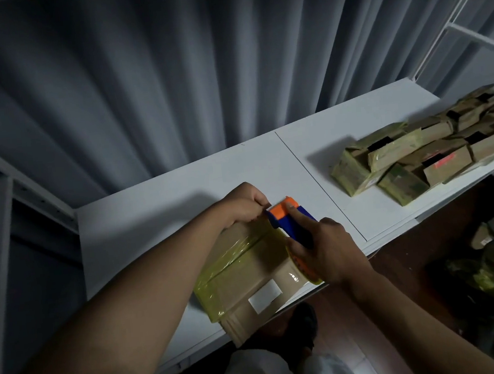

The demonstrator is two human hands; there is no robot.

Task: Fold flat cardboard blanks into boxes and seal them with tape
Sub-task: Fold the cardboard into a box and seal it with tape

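- The left hand (243,204), at mid-frame, has its fingers curled tight at the far end of the cardboard box (249,275), pinching at the tape edge right beside the dispenser's toothed blade.
- The right hand (327,253), lower and to the right, wraps its fingers round the blue handle of the tape dispenser (288,217), whose orange head rests on the box's far top edge.
- The box lies flat between both hands, at the near edge of the white table (158,226), and overhangs it slightly.
- It is brown, matte cardboard, banded with glossy yellowish tape and bearing a white rectangular label.
- At right of the frame, a heap of taped boxes (425,153) lies well apart.
- Pleated grey curtains (166,73) fill the top.
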